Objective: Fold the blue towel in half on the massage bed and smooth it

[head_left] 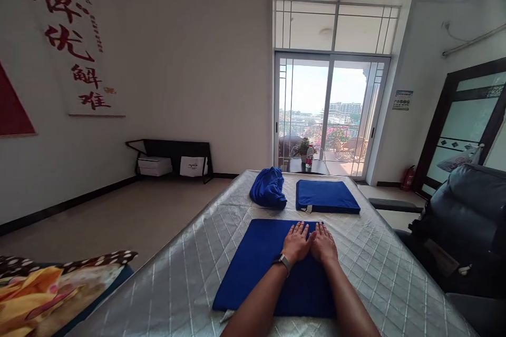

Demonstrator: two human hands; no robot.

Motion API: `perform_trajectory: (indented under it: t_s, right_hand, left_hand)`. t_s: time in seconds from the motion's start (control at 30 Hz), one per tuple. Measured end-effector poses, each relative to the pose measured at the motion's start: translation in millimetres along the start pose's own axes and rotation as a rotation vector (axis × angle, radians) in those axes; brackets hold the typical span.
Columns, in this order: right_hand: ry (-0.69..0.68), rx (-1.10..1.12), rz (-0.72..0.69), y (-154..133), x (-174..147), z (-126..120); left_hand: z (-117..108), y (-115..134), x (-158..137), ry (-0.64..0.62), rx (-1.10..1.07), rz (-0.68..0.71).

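Observation:
A flat blue folded cloth (253, 263) lies spread on the quilted silver-grey cover in front of me. Both palms rest on its far right part, side by side. My left hand (298, 242), with a watch band on the wrist, lies flat with fingers stretched forward. My right hand (324, 242) is flat too, near the cloth's right edge, its thumb beside the left one. Beyond them sits a crumpled blue cloth (269, 188) at the left. To its right is a neat stack of folded blue cloth (327, 196) with a white tag at its near edge.
The quilted cover (177, 268) spans the table. A patterned fabric (59, 289) lies at lower left, and a dark padded chair (466, 210) stands at right. Behind the table are a small table with a bottle (309, 157), glass sliding doors and a low black bench (177, 155).

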State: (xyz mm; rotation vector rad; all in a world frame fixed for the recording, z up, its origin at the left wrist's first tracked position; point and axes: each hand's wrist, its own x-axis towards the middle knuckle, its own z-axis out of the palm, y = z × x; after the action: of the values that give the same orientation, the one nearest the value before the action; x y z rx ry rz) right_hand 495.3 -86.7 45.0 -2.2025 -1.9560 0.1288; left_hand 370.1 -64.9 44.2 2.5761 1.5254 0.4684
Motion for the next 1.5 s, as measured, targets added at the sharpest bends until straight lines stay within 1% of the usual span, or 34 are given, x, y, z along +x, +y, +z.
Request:
perform_trajectory:
  t_s: [0.1, 0.2, 0.33, 0.4, 0.43, 0.53, 0.67, 0.77, 0.93, 1.03, 1.17, 1.23, 1.37, 1.5]
  right_hand:
    - [-0.005, 0.02, 0.037, -5, 2, -2]
    - [-0.021, 0.026, 0.043, -6, 3, -3]
    - [-0.019, 0.012, 0.039, -6, 2, -4]
    - [-0.017, -0.005, 0.041, -6, 1, -5]
    - [-0.018, -0.012, 0.041, -6, 1, -5]
    - [-0.031, -0.021, 0.038, -7, 1, -6]
    - [-0.064, -0.043, 0.039, -8, 3, -8]
    - [-0.094, -0.096, 0.024, -8, 7, -14]
    - [-0.065, -0.108, -0.027, -4, 18, -24]
    - [-0.054, -0.083, -0.06, -2, 20, -18]
    - [-0.055, -0.042, -0.041, 2, 20, -3]
    - [-0.045, -0.041, -0.038, 3, 20, 0]
    - [-0.025, -0.044, -0.039, 3, 20, 0]
    - [-0.016, -0.025, -0.04, 2, 19, -2]
  left_hand:
    - [-13, -37, -11, 0.008, 0.038, -0.083]
    - [-28, -81, -25, 0.024, 0.073, -0.173]
    - [-43, -140, -46, 0.082, 0.115, -0.295]
    - [-47, -160, -54, 0.099, 0.112, -0.325]
    - [-47, -166, -57, 0.104, 0.108, -0.334]
    - [-48, -170, -60, 0.11, 0.1, -0.363]
    - [-50, -164, -61, 0.088, 0.097, -0.378]
    - [-52, -162, -62, 0.098, 0.124, -0.372]
    - [-51, -163, -63, 0.13, 0.142, -0.365]
    - [-50, -163, -61, 0.131, 0.132, -0.365]
    - [-49, -164, -61, 0.122, 0.126, -0.364]
    - [-48, -164, -61, 0.133, 0.127, -0.359]
    - [-47, -166, -61, 0.135, 0.135, -0.344]
    - [-46, -170, -59, 0.096, 0.148, -0.325]
